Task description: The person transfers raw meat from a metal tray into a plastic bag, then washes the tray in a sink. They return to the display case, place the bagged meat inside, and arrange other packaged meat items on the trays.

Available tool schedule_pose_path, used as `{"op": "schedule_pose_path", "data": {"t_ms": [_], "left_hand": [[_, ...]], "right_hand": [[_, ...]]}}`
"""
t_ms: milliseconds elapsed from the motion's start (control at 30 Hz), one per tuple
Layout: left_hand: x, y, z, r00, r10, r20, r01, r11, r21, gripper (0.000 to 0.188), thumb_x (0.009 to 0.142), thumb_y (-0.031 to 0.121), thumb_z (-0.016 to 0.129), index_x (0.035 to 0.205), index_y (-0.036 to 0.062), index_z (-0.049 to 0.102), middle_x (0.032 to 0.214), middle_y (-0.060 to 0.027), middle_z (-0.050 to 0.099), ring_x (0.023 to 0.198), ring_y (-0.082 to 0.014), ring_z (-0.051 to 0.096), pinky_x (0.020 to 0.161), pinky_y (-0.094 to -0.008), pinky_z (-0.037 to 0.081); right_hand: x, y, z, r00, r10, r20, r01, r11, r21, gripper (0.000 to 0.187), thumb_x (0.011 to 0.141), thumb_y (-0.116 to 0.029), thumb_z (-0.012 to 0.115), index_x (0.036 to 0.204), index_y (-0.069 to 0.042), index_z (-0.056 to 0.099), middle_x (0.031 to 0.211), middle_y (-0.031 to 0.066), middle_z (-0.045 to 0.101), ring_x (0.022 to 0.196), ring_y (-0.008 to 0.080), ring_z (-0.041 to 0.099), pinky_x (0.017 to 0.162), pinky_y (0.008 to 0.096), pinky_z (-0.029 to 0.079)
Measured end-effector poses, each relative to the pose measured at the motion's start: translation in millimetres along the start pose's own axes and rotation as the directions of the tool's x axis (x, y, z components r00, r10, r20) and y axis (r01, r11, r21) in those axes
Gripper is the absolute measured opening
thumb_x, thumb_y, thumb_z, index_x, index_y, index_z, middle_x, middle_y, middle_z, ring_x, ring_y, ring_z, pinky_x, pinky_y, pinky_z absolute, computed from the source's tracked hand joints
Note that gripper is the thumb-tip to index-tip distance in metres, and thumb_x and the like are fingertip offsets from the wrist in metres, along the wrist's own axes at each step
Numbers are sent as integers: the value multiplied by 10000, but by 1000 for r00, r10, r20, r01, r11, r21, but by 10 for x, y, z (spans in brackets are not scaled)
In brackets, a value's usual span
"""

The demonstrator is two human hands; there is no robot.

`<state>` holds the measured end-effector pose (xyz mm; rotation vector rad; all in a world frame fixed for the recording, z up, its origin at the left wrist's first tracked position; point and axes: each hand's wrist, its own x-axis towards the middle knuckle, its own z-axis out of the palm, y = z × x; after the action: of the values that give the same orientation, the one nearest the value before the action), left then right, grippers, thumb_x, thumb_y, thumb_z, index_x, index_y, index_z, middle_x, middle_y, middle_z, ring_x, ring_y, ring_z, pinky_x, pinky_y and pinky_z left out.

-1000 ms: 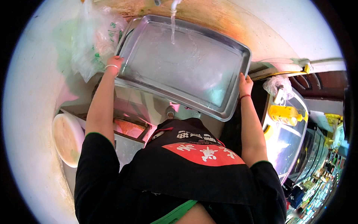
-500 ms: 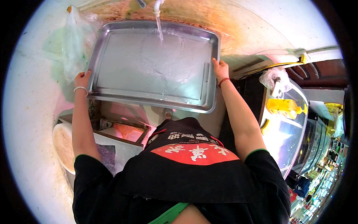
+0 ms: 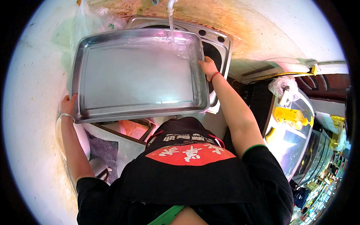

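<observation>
A large rectangular metal tray (image 3: 138, 78) is held up between my two hands, its inside facing me. My left hand (image 3: 68, 104) grips its lower left edge, fingers partly behind the rim. My right hand (image 3: 208, 68) is closed on the right rim, thumb on the inner side. From the white tap (image 3: 171, 8) a stream of water runs onto the tray's upper right part, where the metal looks wet. Behind the tray shows the rim of a metal sink (image 3: 226, 52), mostly covered by the tray.
Clear plastic bags (image 3: 88, 22) hang at the back left wall. On the right, a yellow pump bottle (image 3: 290, 117) stands on a glass-topped case (image 3: 287, 144) beside a crumpled plastic bag (image 3: 281, 87). A dark cloth (image 3: 103, 144) lies at lower left.
The tray has moved left and toward me with both hands on it. The sink rim behind it has come into view. Water still runs onto the tray, now nearer its right corner.
</observation>
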<state>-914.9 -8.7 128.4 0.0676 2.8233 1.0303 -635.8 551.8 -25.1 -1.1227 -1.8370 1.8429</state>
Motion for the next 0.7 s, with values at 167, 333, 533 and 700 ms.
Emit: {"op": "schedule_pose_path", "data": {"t_ms": [167, 333, 533, 700], "left_hand": [[-147, -221, -318, 999, -17, -45, 11, 993, -115, 233, 823, 249, 679, 895, 40, 605, 764, -24, 603, 631, -103, 538, 574, -259, 439], [-554, -162, -296, 994, -33, -106, 6, 969, -247, 215, 840, 242, 658, 859, 34, 609, 712, 13, 568, 613, -80, 496, 555, -225, 393], [-1037, 54, -159, 973, -10, -230, -63, 951, -304, 178, 855, 202, 656, 860, 37, 588, 781, 2, 596, 657, -70, 511, 583, -212, 406], [-1255, 10, -165, 941, -10, -340, -57, 981, -185, 199, 861, 221, 657, 813, 48, 571, 731, 24, 558, 635, -59, 472, 556, -215, 378]], "right_hand": [[114, -306, 289, 997, 36, 66, -35, 999, -22, 375, 824, -61, 554, 1182, 51, 530, 1041, 141, 619, 930, 235, 590, 795, 362, 469], [401, -530, 496, 990, 74, 118, -61, 992, -106, 434, 815, -52, 566, 1238, 25, 514, 1146, 177, 588, 1042, 258, 566, 842, 378, 463], [931, -402, 744, 995, 6, 101, -10, 999, 39, 465, 797, -48, 606, 1252, 11, 526, 1123, 121, 605, 994, 226, 570, 796, 363, 474], [930, -621, 899, 985, 22, 173, -20, 1000, -10, 516, 787, -74, 619, 1283, -4, 493, 1152, 129, 592, 989, 234, 571, 772, 353, 468]]}}
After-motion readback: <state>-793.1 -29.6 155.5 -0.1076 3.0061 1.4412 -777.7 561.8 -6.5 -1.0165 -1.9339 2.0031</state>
